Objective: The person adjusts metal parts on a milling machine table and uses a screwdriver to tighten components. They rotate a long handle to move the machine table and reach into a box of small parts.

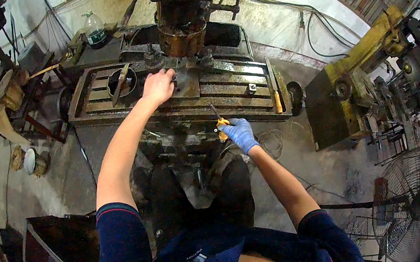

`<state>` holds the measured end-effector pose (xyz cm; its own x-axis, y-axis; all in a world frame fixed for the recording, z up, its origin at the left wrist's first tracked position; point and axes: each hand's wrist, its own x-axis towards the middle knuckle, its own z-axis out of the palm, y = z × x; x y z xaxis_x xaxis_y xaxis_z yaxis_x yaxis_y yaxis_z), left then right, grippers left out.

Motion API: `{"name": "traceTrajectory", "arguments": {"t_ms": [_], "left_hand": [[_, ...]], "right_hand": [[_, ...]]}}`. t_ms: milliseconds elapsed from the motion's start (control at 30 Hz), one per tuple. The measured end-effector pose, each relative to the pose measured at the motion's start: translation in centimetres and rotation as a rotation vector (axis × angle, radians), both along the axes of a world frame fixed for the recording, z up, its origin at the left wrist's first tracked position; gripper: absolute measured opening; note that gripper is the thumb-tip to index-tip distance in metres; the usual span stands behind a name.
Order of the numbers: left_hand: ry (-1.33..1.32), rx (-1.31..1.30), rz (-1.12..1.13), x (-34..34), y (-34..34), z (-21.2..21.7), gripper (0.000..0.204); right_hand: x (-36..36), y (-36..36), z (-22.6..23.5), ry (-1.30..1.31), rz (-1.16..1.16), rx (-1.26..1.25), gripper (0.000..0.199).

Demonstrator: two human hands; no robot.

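My bare left hand [159, 86] is over the middle of the slotted machine table [233, 89], next to the block under the milling head [183, 38]. Its fingers bend down, closed, and what they hold, if anything, is hidden. In front of the table's near edge, my right hand [239, 133] wears a blue glove. It grips a yellow tool with a thin dark tip, which looks like an air blow gun [221, 124]; the tip points toward the table. Left of my left hand, a round container [129, 90] holds a brush [123, 76].
A yellow-handled tool [277, 100] lies along the table's right end, near a small metal piece [252, 88]. A clear bottle [94, 31] stands behind at left. A yellow-green machine [333, 105] and a caged fan [419, 204] are at right. A dark metal bin [53, 257] is at lower left.
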<state>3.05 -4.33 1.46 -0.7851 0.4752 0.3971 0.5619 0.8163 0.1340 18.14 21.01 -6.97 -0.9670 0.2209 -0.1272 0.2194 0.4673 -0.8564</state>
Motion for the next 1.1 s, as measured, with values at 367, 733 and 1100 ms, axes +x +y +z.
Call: {"name": "traceTrajectory", "arguments": {"t_ms": [367, 733, 1100], "left_hand": [[0.045, 0.108, 0.011, -3.1, 2.5, -1.4, 0.018], [-0.100, 0.210, 0.334, -3.0, 4.4, -0.5, 0.028], [-0.148, 0.291, 0.380, -3.2, 4.8, -0.7, 0.030]], "right_hand": [[7.2, 4.8, 4.4, 0.080, 0.013, -0.023, 0.030], [6.0, 10.0, 20.0, 0.533, -0.090, 0.079, 0.026], [1.8, 11.1, 46.4, 1.210, 0.499, -0.461, 0.037]]}}
